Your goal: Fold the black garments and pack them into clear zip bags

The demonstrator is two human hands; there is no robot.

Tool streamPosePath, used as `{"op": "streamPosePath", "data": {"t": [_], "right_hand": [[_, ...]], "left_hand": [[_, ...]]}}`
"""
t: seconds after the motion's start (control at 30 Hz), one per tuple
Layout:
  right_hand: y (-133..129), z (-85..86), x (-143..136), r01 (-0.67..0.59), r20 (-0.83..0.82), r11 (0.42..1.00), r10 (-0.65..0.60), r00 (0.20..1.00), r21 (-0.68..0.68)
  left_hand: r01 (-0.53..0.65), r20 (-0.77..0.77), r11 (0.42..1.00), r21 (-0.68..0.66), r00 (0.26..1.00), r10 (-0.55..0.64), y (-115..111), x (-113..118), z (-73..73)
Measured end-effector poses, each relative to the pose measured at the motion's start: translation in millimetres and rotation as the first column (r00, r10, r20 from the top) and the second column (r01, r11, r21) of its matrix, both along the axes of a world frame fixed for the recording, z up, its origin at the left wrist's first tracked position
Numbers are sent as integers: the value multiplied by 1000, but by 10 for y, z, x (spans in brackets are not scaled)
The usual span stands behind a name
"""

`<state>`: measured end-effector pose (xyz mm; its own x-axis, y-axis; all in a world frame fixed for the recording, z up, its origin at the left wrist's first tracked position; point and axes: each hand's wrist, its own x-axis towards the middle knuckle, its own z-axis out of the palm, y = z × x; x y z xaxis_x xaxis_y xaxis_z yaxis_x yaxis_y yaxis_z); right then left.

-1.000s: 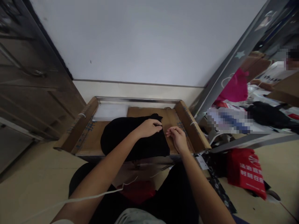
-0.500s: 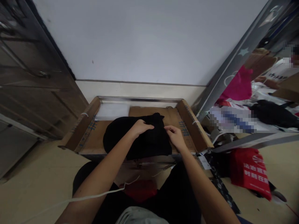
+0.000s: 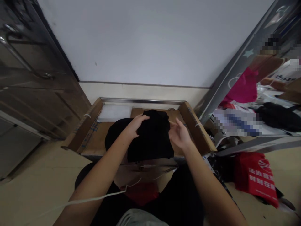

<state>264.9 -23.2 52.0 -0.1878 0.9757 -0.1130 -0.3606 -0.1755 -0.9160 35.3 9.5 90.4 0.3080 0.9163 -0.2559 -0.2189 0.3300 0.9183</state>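
A black cloth item [image 3: 152, 138] lies over the front of a cardboard-lined tray. Its left part is rounded and its right part is bunched up; I cannot tell its exact kind. My left hand [image 3: 135, 126] is at the left side of the bunched part, with thumb and fingers closed on the cloth. At the cloth's right edge, my right hand [image 3: 180, 135] has its fingers apart, and its fingertips are partly hidden by or against the fabric.
The cardboard tray [image 3: 196, 133] has raised sides and holds a white flat stack [image 3: 114, 113] at its back left. A white cord [image 3: 101, 197] crosses my left forearm. On the right are a cluttered table [image 3: 256, 138] and a red bag [image 3: 256, 179] on the floor.
The cloth's right part has been lifted and bunched upward. My left hand has shifted slightly left and up with it, while the right hand's pinch has opened at the edge.
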Motion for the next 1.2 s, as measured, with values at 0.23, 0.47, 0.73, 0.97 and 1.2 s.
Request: {"op": "streamPosePath", "data": {"t": [0.23,0.47,0.73,0.97,1.2], "right_hand": [[-18,-6,-629,-93,-124,996,91,988,-6],[93,-100,-709,-24,-120,999,21,992,-23],[113,-221,-775,185,-182,958,-227,957,-221],[143,-326,-785,201,-189,945,-254,949,-258],[89,-316,-740,128,-257,953,-201,945,-274]], "left_hand": [[38,-563,796,604,727,392,-120,45,20],[298,-684,630,717,474,555,-377,138,-85],[389,-752,693,607,565,341,-524,258,-252],[377,-710,730,570,672,208,-578,261,-215],[352,-704,629,694,517,487,28,-556,-36]]}}
